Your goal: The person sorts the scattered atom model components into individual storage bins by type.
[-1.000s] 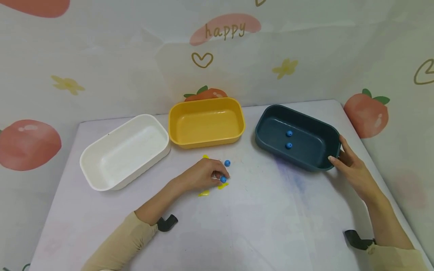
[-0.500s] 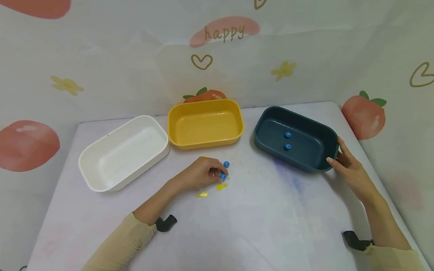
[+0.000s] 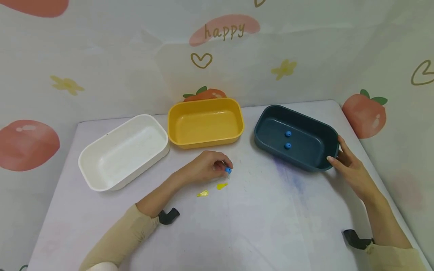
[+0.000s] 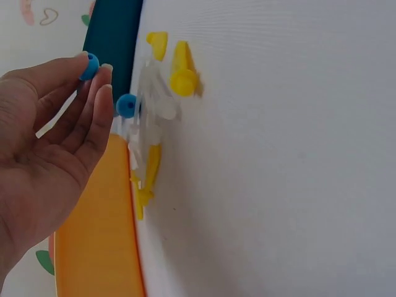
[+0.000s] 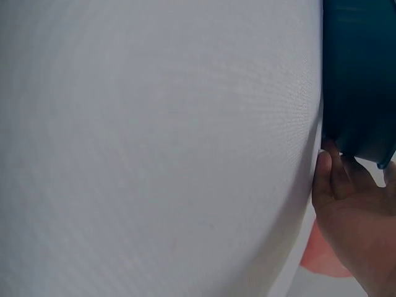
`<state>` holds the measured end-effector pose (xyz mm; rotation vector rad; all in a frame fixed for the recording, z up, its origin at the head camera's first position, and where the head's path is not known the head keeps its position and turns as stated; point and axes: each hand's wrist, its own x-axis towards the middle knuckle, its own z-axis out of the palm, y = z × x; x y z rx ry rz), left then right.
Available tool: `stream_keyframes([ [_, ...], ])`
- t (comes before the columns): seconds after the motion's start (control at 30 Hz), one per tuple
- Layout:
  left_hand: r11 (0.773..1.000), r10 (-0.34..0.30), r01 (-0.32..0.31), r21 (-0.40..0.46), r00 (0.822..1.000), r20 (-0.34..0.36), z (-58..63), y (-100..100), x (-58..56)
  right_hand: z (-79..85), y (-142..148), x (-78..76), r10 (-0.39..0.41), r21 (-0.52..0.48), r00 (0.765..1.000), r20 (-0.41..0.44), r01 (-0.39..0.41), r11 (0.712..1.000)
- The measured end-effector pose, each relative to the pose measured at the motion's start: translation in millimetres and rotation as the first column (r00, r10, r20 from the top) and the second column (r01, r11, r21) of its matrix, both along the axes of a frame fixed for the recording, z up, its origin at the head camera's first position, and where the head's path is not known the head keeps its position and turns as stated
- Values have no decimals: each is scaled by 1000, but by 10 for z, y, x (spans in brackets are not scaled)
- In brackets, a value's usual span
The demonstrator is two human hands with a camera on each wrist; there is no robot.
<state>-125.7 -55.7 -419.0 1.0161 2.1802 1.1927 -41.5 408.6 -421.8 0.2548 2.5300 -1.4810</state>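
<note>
My left hand (image 3: pixel 207 167) pinches a small round blue bead (image 4: pixel 91 67) between thumb and fingertips, raised over the middle of the table. Another blue bead (image 4: pixel 127 106) lies close below it, beside clear, see-through pieces (image 4: pixel 148 105) and several small yellow plastic pieces (image 4: pixel 183 80). In the head view this hand covers part of that group, while two yellow pieces (image 3: pixel 222 186) show nearer the front. My right hand (image 3: pixel 354 175) grips the right end of a dark blue tray (image 3: pixel 306 164), thumb over its rim and fingers against the outer wall. Two blue beads (image 3: pixel 288 145) lie inside this tray.
A yellow tray (image 3: pixel 207 144) stands at the back centre, behind my left hand. To its left, a white tray (image 3: pixel 142 171) sits at a slant, its corner close to the yellow one. A printed cloth wall (image 3: pixel 135 67) rises behind the table (image 3: pixel 217 233).
My left hand has moved slightly away from me and right with the pinched bead, now overlapping where the other bead lay in the head view. My right hand stays on the dark blue tray.
</note>
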Motion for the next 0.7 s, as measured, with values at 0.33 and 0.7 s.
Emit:
stream_keyframes([
  [0.33,998,-58,58,-13,998,-27,56,156,-59,0,18,10,4,-11,1000,-1,-4,1000],
  [0.7,993,-108,105,-53,993,-46,109,310,-111,12,7,0,21,-9,1000,-12,-21,1000],
])
